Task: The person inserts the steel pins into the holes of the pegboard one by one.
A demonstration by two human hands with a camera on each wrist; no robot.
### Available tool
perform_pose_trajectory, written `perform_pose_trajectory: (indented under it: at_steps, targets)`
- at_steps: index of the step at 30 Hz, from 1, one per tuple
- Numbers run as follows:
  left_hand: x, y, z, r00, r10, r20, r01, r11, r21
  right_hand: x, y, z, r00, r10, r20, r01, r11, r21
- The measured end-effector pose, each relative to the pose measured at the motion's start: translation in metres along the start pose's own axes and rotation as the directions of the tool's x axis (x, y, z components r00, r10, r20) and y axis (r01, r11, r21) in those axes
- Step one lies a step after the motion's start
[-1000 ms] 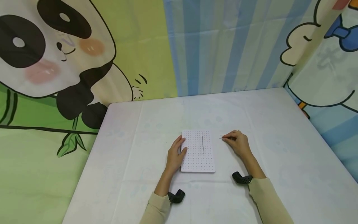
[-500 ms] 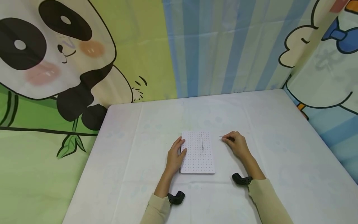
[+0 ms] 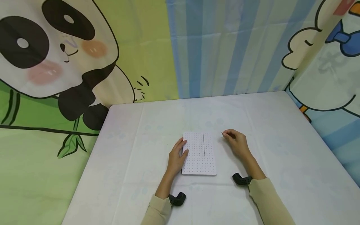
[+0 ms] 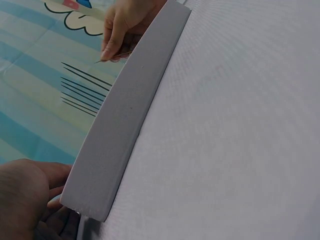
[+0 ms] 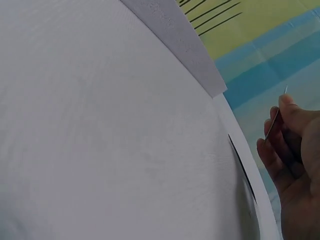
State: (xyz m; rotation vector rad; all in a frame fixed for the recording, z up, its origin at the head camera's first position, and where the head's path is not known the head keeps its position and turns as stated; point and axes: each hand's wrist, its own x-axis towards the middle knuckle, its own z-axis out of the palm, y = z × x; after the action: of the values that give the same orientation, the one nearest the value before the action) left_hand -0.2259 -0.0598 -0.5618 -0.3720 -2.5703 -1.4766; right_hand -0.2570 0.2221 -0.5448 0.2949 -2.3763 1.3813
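A white board with a grid of small holes lies on the table. Several thin dark needles stand upright from it in a row, seen from the side in the left wrist view. My left hand rests along the board's left edge, fingers and thumb touching it. To the right of the board, my right hand pinches one thin needle between thumb and fingers, tilted and raised off the table. Another needle lies on the table below that hand.
A white cloth covers the table. Behind it hangs a printed curtain with a panda and stripes. Each wrist wears a black camera mount; the right mount sits just above the tabletop.
The pinched needle has turned from lying level to a tilt, and my right hand has lifted slightly, leaving the other needle on the table. My left hand and the board stay put.
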Motion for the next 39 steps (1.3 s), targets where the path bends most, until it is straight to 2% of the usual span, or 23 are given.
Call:
perform_pose_trajectory:
  at_steps: [3, 6, 11, 19, 24, 35, 39]
  targets:
    - [0.0, 0.0, 0.0, 1.0, -0.002, -0.001, 0.002, 1.0, 0.002, 0.007, -0.019, 0.001, 1.0, -0.008, 0.024, 0.006, 0.995, 0.104]
    - [0.0, 0.001, 0.0, 1.0, -0.001, 0.0, 0.001, 1.0, 0.001, 0.015, -0.039, 0.003, 0.997, -0.043, 0.057, 0.029, 0.976, 0.215]
    - [0.0, 0.002, -0.001, 1.0, -0.002, 0.005, 0.002, 1.0, 0.001, 0.028, -0.047, 0.013, 0.991, -0.08, 0.108, 0.04, 0.943, 0.33]
    - [0.0, 0.001, -0.001, 1.0, -0.016, 0.011, 0.016, 1.0, 0.005, 0.034, -0.053, 0.03, 0.964, -0.157, 0.215, 0.075, 0.935, 0.347]
    - [0.0, 0.0, -0.001, 1.0, -0.011, 0.005, 0.011, 1.0, -0.001, 0.035, -0.053, 0.036, 0.951, -0.175, 0.256, 0.093, 0.949, 0.303]
    - [0.0, 0.0, -0.001, 1.0, 0.02, -0.004, -0.02, 1.0, 0.004, 0.033, -0.055, 0.041, 0.946, -0.202, 0.252, 0.129, 0.952, 0.278]
    - [-0.001, -0.001, -0.001, 1.0, 0.003, 0.004, -0.003, 1.0, 0.014, 0.032, -0.055, 0.042, 0.947, -0.203, 0.248, 0.134, 0.954, 0.268]
